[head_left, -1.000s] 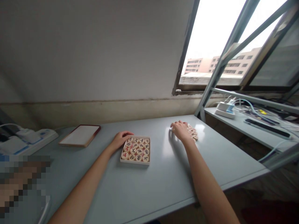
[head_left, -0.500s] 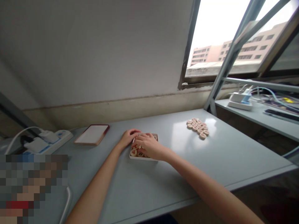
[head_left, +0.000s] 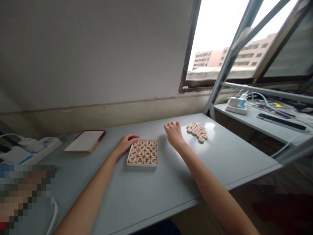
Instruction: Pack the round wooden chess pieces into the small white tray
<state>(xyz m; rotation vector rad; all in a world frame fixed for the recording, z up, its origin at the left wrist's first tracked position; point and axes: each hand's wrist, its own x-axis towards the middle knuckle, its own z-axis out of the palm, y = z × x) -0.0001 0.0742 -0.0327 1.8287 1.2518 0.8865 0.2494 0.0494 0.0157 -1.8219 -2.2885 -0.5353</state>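
A shallow white box [head_left: 142, 165] on the desk holds rows of round wooden Chinese chess pieces [head_left: 147, 153], most with black characters and one at the near left corner with a red one. My left hand [head_left: 127, 142] grips the box at its far left corner, fingers curved along the edge. Above the desk, between the box and a loose cluster of Chinese chess pieces [head_left: 197, 131], is my right hand [head_left: 174, 133]. Its fingers are curled in, and their tips are hidden, so anything inside them cannot be made out.
A red-edged box lid [head_left: 84, 141] lies at the left, inner side up. Beyond it stands a power strip [head_left: 42, 148] with plugs and cables. The wall borders the desk's far side. At the right, a metal frame post [head_left: 220, 76] separates a second desk [head_left: 246, 119] with chargers and cables.
My right hand has lifted out of the box and moved right, towards the loose pieces, uncovering the rows inside. My left hand stays at the box's corner. The view has shifted slightly right.
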